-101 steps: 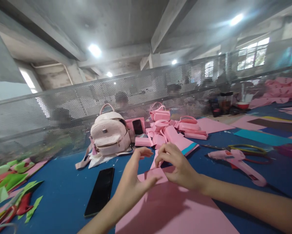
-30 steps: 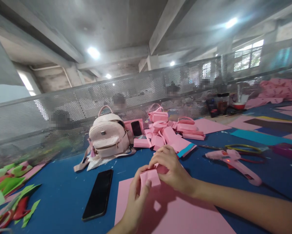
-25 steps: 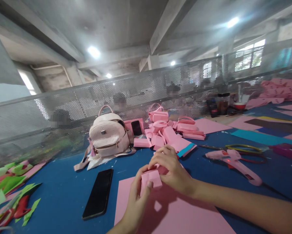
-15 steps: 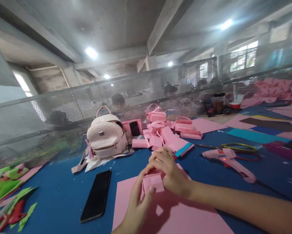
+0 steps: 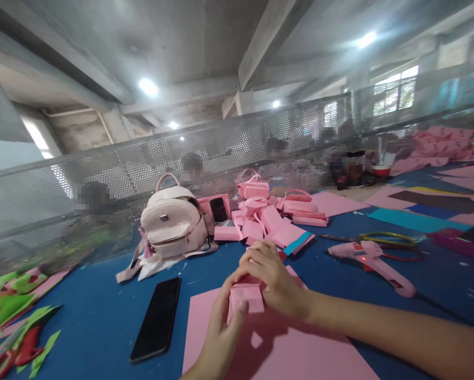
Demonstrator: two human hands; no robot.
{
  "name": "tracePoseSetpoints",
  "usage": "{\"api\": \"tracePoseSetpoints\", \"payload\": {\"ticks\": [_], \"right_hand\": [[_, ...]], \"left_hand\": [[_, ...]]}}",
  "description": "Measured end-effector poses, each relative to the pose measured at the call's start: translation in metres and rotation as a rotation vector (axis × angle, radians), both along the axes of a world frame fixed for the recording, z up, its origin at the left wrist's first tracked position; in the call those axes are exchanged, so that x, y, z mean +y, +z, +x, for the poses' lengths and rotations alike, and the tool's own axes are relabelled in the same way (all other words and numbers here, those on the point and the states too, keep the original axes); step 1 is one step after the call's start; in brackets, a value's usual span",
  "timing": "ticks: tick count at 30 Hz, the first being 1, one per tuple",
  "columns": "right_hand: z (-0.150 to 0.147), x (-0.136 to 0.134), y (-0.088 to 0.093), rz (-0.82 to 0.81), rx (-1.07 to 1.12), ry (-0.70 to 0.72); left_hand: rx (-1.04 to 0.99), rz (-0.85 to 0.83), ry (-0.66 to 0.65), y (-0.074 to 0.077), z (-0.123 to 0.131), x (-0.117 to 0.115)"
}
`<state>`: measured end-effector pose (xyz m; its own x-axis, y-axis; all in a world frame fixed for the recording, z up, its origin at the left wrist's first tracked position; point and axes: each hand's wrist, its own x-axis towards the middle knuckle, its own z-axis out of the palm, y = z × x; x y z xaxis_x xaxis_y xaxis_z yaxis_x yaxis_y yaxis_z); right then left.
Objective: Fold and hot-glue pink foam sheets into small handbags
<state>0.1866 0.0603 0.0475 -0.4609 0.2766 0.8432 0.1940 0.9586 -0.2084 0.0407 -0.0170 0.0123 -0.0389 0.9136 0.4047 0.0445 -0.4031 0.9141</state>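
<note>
A small folded pink paper piece (image 5: 248, 298), box-like in shape, is held between both hands above a large pink sheet (image 5: 300, 353). My left hand (image 5: 225, 319) grips its near left side, thumb in front and fingers curled behind. Over its far and right side, my right hand (image 5: 274, 287) is wrapped, its fingers meeting those of my left. The piece's back is hidden by the fingers. To the right lies a pink glue gun (image 5: 373, 264) with a small red light glowing. Behind my hands is a heap of folded pink pieces (image 5: 261, 211).
A black phone (image 5: 157, 319) lies left of the sheet, with a pale pink backpack (image 5: 176, 221) behind it. Red-handled scissors (image 5: 27, 345) and green scraps (image 5: 45, 353) are at far left. Yellow-handled scissors (image 5: 387, 240) lie behind the glue gun. A perforated metal divider (image 5: 221, 137) runs behind the table.
The pink piece and both hands have shifted very slightly left. The grip looks the same, and the things on the table have stayed in place.
</note>
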Motion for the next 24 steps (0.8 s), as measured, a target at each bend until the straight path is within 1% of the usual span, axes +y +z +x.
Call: {"api": "tracePoseSetpoints", "payload": {"ticks": [9, 14, 19, 24], "right_hand": [[0.0009, 0.0013, 0.0007, 0.004, 0.005, -0.007], [-0.0005, -0.0009, -0.0004, -0.007, 0.016, -0.008], [-0.0009, -0.0028, 0.0005, -0.018, 0.015, -0.007], [0.0005, -0.0048, 0.0024, -0.038, -0.011, 0.009]], "left_hand": [[-0.034, -0.027, 0.021, 0.0015, 0.002, -0.0001], [-0.034, -0.013, -0.013, 0.0039, 0.0045, -0.0012], [-0.033, -0.041, 0.015, 0.0038, 0.0043, -0.0014], [0.006, -0.03, -0.021, 0.0026, 0.0001, -0.0004]]}}
